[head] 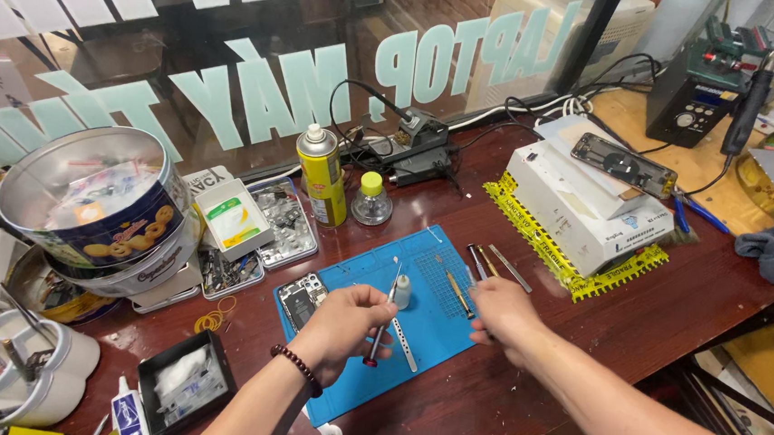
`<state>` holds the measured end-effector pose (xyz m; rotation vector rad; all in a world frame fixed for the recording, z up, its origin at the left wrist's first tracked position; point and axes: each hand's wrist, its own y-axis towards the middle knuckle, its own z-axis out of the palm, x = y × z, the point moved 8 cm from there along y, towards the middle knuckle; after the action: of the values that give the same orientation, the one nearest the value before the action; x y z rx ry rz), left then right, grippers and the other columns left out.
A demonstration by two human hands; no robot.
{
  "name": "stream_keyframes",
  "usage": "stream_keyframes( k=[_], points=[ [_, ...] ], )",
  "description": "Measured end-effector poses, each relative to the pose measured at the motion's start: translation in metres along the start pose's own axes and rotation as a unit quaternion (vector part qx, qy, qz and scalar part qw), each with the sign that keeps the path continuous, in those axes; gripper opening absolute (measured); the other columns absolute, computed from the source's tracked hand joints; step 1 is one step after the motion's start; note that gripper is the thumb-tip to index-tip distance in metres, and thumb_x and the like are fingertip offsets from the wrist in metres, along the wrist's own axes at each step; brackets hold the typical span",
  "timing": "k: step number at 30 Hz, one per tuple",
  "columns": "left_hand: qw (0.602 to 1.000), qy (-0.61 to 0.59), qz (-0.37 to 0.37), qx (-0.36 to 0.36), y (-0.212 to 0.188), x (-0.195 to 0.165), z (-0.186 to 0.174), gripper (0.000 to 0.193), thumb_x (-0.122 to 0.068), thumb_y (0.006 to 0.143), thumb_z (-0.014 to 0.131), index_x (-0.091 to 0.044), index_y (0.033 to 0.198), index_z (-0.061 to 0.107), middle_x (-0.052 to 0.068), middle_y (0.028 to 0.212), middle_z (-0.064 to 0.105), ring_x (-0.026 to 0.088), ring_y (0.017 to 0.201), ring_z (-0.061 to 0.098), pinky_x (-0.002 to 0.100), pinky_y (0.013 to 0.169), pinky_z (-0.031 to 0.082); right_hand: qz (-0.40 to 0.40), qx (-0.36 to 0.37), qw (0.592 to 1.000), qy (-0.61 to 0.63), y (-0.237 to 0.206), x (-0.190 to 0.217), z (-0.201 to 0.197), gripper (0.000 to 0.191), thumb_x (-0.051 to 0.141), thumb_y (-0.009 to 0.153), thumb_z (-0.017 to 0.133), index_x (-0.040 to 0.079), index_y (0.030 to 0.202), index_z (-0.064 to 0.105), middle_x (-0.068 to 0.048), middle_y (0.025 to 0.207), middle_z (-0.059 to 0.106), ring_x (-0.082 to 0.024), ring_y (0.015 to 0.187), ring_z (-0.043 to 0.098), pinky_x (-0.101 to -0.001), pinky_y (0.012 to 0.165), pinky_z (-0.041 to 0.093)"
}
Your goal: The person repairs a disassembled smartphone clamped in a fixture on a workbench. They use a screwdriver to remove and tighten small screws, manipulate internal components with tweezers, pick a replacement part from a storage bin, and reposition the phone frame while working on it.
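The left hand (343, 322), a bead bracelet (297, 367) on its wrist, is closed around a thin screwdriver (383, 322) and holds it nearly upright over the blue mat (433, 339), its red end low and its tip pointing up toward a small white bottle (402, 291) that stands on the mat just beyond the knuckles. An opened phone (298, 300) lies on the mat's left edge, touching or just beside that hand; a flat metal strip (404, 344) lies on the mat right of the screwdriver. The right hand (500, 314) is at the mat's right edge, palm down, fingers curled loosely toward a tool with a yellow handle (458, 293); whether they grip anything I cannot tell. The two hands are apart, the bottle between them. Beyond the right hand, several slim tools (493, 263) lie side by side on the wooden table (672, 301). Farther back stand a yellow spray can (323, 175) and a small clear bottle with a yellow cap (372, 200). A round biscuit tin (97, 202) sits at the left, parts trays (263, 236) beside it, and a white box (583, 208) on yellow tape at the right carries another phone (625, 165).
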<state>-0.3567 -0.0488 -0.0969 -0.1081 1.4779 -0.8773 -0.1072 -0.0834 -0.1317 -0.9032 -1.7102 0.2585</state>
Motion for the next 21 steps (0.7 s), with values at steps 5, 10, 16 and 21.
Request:
stream_keyframes(
  k=[5,10,16,21],
  points=[
    [0.999,-0.019,0.023,-0.018,0.026,-0.006,-0.001,0.018,-0.015,0.091,0.075,0.0,0.099,0.07,0.004,0.082,0.069,0.014,0.071,0.065,0.03,0.063,0.06,-0.066,-0.019,0.988,-0.139,0.07,-0.033,-0.041,0.016,0.01,0.084,0.075,-0.003,0.093,0.075,-0.01,0.079,0.072,-0.018,0.069,0.067,-0.0382,0.065,0.055],
    [0.994,-0.1,-0.019,-0.043,0.045,0.0,0.019,0.011,-0.007,0.089,0.068,-0.004,0.098,0.063,0.01,0.082,0.071,0.02,0.065,0.068,0.035,0.058,0.06,-0.083,-0.05,0.946,-0.31,0.114,-0.032,-0.039,0.028,0.02,0.08,0.083,0.008,0.104,0.077,-0.011,0.089,0.079,-0.022,0.079,0.076,-0.0381,0.079,0.059],
    [0.983,-0.161,0.002,-0.092,0.083,0.0,0.043,0.008,-0.002,0.087,0.064,0.0,0.094,0.059,0.011,0.082,0.067,0.024,0.067,0.069,0.037,0.059,0.063,-0.181,0.022,0.921,-0.345,0.138,-0.004,-0.016,0.033,0.027,0.076,0.086,0.009,0.102,0.079,-0.01,0.09,0.08,-0.02,0.083,0.076,-0.0338,0.083,0.058],
    [0.975,-0.161,0.025,-0.15,0.121,-0.02,0.08,0.01,-0.003,0.085,0.067,-0.006,0.093,0.06,0.01,0.081,0.069,0.021,0.067,0.07,0.036,0.061,0.062,-0.126,0.227,0.958,-0.12,0.125,0.03,-0.028,0.034,0.033,0.098,0.058,0.005,0.109,0.074,-0.002,0.078,0.073,-0.014,0.069,0.068,-0.0298,0.061,0.056]
  ],
)
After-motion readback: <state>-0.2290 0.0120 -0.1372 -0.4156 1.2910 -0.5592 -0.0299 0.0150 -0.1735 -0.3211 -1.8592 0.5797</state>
